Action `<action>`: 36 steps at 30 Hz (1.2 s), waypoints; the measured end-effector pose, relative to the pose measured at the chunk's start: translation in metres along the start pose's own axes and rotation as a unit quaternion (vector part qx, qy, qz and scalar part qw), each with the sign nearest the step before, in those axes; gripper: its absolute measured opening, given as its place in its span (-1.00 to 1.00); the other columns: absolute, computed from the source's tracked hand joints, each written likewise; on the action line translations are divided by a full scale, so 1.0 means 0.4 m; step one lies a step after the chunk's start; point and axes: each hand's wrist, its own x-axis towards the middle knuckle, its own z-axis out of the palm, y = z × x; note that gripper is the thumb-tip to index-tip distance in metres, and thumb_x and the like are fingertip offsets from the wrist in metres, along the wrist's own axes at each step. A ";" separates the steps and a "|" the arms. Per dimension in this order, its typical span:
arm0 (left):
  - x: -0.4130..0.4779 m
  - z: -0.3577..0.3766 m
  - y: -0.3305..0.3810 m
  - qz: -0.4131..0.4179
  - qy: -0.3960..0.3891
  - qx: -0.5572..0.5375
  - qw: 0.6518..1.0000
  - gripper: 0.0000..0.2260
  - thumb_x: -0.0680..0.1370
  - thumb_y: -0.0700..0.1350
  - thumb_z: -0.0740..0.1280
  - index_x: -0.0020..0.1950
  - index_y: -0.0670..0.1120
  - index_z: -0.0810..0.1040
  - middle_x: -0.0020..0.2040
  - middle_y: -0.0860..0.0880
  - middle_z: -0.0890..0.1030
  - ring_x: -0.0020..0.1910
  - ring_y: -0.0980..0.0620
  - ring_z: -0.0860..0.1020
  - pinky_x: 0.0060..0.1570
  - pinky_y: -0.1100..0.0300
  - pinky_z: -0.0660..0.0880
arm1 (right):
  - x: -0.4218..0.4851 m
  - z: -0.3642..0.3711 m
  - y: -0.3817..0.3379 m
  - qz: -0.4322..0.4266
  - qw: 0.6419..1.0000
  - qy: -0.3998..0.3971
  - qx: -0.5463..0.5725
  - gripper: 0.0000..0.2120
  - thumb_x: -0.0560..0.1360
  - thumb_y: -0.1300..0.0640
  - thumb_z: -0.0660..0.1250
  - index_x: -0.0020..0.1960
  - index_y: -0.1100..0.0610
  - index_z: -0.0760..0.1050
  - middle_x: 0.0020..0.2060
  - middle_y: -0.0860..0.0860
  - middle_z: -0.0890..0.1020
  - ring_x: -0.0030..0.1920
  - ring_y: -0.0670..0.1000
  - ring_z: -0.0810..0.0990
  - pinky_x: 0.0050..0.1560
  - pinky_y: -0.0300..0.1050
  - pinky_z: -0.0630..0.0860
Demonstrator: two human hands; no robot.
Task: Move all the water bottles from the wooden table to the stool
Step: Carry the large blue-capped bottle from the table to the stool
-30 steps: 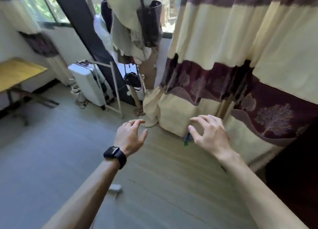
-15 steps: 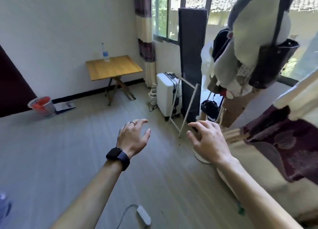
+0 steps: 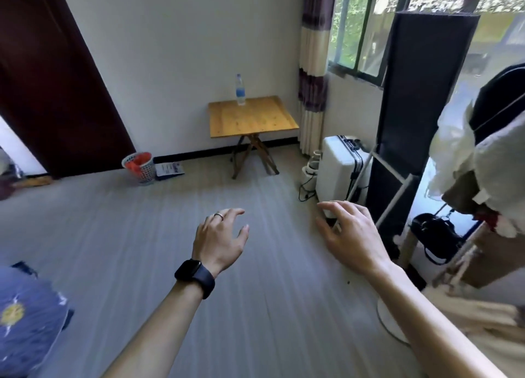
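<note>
One clear water bottle (image 3: 240, 90) with a blue label stands upright at the back edge of a small wooden folding table (image 3: 251, 117) against the far white wall. My left hand (image 3: 220, 238), with a ring and a black watch on the wrist, hovers over the grey floor with fingers loosely spread and holds nothing. My right hand (image 3: 349, 232) is held out beside it, fingers relaxed and empty. Both hands are far from the table. No stool is in view.
A white suitcase (image 3: 341, 167) and a tall black panel (image 3: 409, 116) stand at the right by the window. A clothes rack with garments and a black bag (image 3: 437, 238) fills the right edge. A mesh bin (image 3: 139, 167) sits by the dark red door (image 3: 54, 88). Blue fabric (image 3: 25, 318) lies lower left.
The view has swung left from the curtain to the room. The table and bottle are now near the centre. Both hands stay out in front, empty.
</note>
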 end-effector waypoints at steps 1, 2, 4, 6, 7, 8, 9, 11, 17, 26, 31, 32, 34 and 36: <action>0.036 0.013 0.002 -0.007 0.004 0.002 1.000 -0.66 0.57 0.07 0.31 0.33 0.04 0.51 0.27 -0.02 0.57 0.25 -0.07 0.50 0.24 0.06 0.38 | 0.040 0.015 0.010 -0.007 1.000 -0.007 0.010 -0.63 0.56 -0.18 0.25 0.33 -0.14 0.49 0.30 -0.12 0.54 0.39 0.03 0.32 0.40 -0.09 0.32; 0.074 0.026 0.006 -0.014 0.010 0.006 1.000 -0.66 0.57 0.07 0.31 0.33 0.04 0.51 0.28 -0.01 0.57 0.26 -0.06 0.49 0.24 0.06 0.38 | 0.081 0.028 0.023 -0.015 1.000 -0.014 0.021 -0.63 0.56 -0.18 0.25 0.34 -0.14 0.49 0.31 -0.13 0.53 0.40 0.02 0.30 0.40 -0.10 0.31; 0.157 0.049 0.022 -0.029 0.023 0.009 0.999 -0.66 0.57 0.07 0.30 0.33 0.05 0.50 0.29 0.00 0.56 0.27 -0.06 0.48 0.25 0.07 0.37 | 0.173 0.046 0.055 -0.034 0.999 -0.022 0.032 -0.63 0.56 -0.17 0.26 0.35 -0.14 0.47 0.32 -0.13 0.52 0.40 0.02 0.30 0.40 -0.11 0.29; 0.234 0.063 0.048 -0.042 0.033 0.012 0.998 -0.66 0.57 0.07 0.30 0.33 0.05 0.50 0.30 0.00 0.55 0.29 -0.06 0.46 0.26 0.06 0.35 | 0.266 0.050 0.088 -0.058 0.998 -0.022 0.023 -0.63 0.56 -0.16 0.27 0.35 -0.14 0.47 0.32 -0.12 0.52 0.40 0.03 0.31 0.40 -0.11 0.28; 0.277 0.068 0.064 -0.046 0.040 0.015 0.998 -0.66 0.57 0.07 0.31 0.33 0.05 0.50 0.30 0.00 0.55 0.30 -0.06 0.46 0.26 0.06 0.35 | 0.319 0.047 0.104 -0.068 0.997 -0.022 0.021 -0.63 0.57 -0.16 0.27 0.35 -0.13 0.48 0.31 -0.12 0.52 0.40 0.04 0.31 0.40 -0.11 0.27; 0.317 0.071 0.079 -0.050 0.049 0.017 0.997 -0.67 0.57 0.06 0.31 0.32 0.05 0.51 0.29 0.00 0.56 0.29 -0.06 0.46 0.26 0.06 0.35 | 0.371 0.046 0.118 -0.078 0.997 -0.020 0.019 -0.63 0.57 -0.15 0.27 0.34 -0.12 0.48 0.31 -0.11 0.53 0.40 0.05 0.32 0.41 -0.10 0.28; 0.352 0.072 0.091 -0.054 0.060 0.016 0.997 -0.67 0.57 0.05 0.32 0.32 0.05 0.52 0.28 -0.01 0.56 0.28 -0.06 0.46 0.26 0.06 0.36 | 0.422 0.047 0.129 -0.088 0.996 -0.020 0.018 -0.63 0.57 -0.15 0.27 0.34 -0.11 0.49 0.31 -0.10 0.53 0.40 0.05 0.32 0.41 -0.09 0.28; 0.414 0.067 0.098 -0.063 0.077 0.018 0.995 -0.68 0.56 0.04 0.33 0.31 0.05 0.52 0.27 0.00 0.57 0.27 -0.05 0.47 0.26 0.07 0.36 | 0.519 0.056 0.138 -0.102 0.994 -0.020 0.024 -0.64 0.57 -0.13 0.28 0.33 -0.09 0.50 0.31 -0.08 0.54 0.39 0.07 0.33 0.40 -0.08 0.28; 0.564 0.034 -0.004 -0.104 0.113 0.050 0.987 -0.68 0.55 0.03 0.35 0.30 0.04 0.53 0.25 -0.02 0.58 0.22 -0.10 0.51 0.22 0.03 0.43 | 0.756 0.146 0.093 -0.146 0.987 -0.035 0.052 -0.66 0.58 -0.11 0.28 0.32 -0.09 0.51 0.31 -0.09 0.53 0.39 0.07 0.32 0.35 -0.12 0.26; 0.845 -0.003 -0.309 -0.133 0.156 0.063 0.977 -0.64 0.55 0.03 0.35 0.33 0.01 0.54 0.24 -0.05 0.60 0.19 -0.12 0.55 0.20 0.02 0.47 | 1.110 0.377 -0.114 -0.211 0.975 -0.049 0.044 -0.68 0.59 -0.12 0.27 0.32 -0.10 0.51 0.32 -0.12 0.52 0.40 0.05 0.29 0.35 -0.19 0.19; 1.092 -0.056 -0.463 -0.125 0.180 0.057 0.974 -0.57 0.50 0.09 0.28 0.34 0.00 0.57 0.23 -0.04 0.62 0.19 -0.11 0.56 0.20 0.06 0.47 | 1.319 0.481 -0.233 -0.198 0.978 -0.015 0.055 -0.66 0.57 -0.12 0.28 0.32 -0.09 0.52 0.30 -0.12 0.55 0.42 0.05 0.31 0.41 -0.12 0.20; 1.141 -0.061 -0.490 -0.121 0.182 0.054 0.974 -0.58 0.50 0.07 0.31 0.34 0.00 0.57 0.23 -0.04 0.62 0.18 -0.10 0.56 0.19 0.07 0.46 | 1.360 0.504 -0.246 -0.199 0.978 -0.013 0.056 -0.66 0.57 -0.12 0.29 0.31 -0.08 0.53 0.28 -0.12 0.56 0.41 0.04 0.32 0.40 -0.12 0.20; 1.224 -0.060 -0.532 -0.110 0.172 0.045 0.978 -0.61 0.53 0.01 0.38 0.35 0.00 0.56 0.24 -0.03 0.61 0.19 -0.09 0.55 0.21 0.11 0.42 | 1.431 0.557 -0.266 -0.198 0.979 -0.020 0.049 -0.66 0.57 -0.13 0.29 0.30 -0.06 0.54 0.26 -0.12 0.58 0.40 0.05 0.35 0.39 -0.11 0.21; 1.310 -0.053 -0.584 -0.105 0.159 0.035 0.981 -0.61 0.53 -0.01 0.40 0.36 0.02 0.54 0.26 -0.02 0.59 0.22 -0.07 0.52 0.24 0.13 0.39 | 1.506 0.617 -0.285 -0.183 0.981 -0.024 0.052 -0.64 0.56 -0.16 0.27 0.30 -0.06 0.53 0.25 -0.12 0.58 0.40 0.07 0.37 0.39 -0.09 0.24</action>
